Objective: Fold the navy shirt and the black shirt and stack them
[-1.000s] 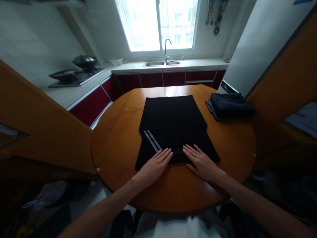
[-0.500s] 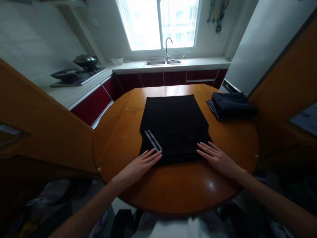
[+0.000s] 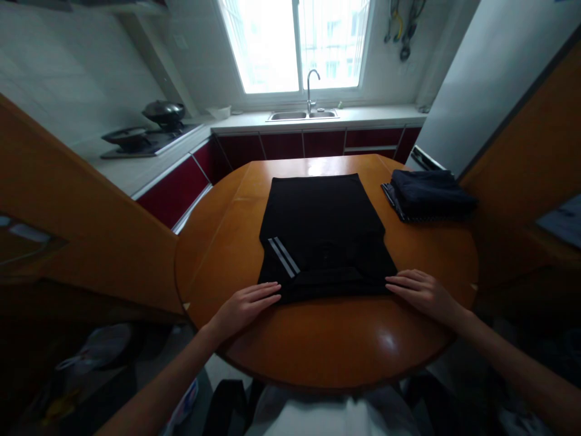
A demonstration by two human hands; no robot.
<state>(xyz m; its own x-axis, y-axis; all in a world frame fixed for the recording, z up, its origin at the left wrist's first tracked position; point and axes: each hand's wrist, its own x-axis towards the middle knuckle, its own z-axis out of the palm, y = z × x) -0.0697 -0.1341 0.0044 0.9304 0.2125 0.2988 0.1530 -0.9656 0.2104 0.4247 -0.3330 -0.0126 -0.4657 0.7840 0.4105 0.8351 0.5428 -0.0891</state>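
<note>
A black shirt (image 3: 320, 212) lies spread on the round wooden table, its near edge folded into a band. Two pale grey stripes (image 3: 284, 257) slant across its left side near me. My left hand (image 3: 247, 304) rests at the near left corner, fingers stretched and fingertips on the cloth. At the near right corner, my right hand (image 3: 422, 292) touches the fabric with extended fingers. Both thumbs are hidden, so whether any cloth is pinched under the hands does not show.
The wooden table (image 3: 318, 345) has a rounded near edge. A stack of folded dark clothes (image 3: 429, 194) sits at its right. Beyond are a sink (image 3: 302, 115) with a faucet, a stove (image 3: 149, 145) with pans at left, and a fridge (image 3: 490, 91) at right.
My hands have moved apart, the left one leftward and the right one rightward, from the shirt's near part out to its near corners. The shirt lies about the same.
</note>
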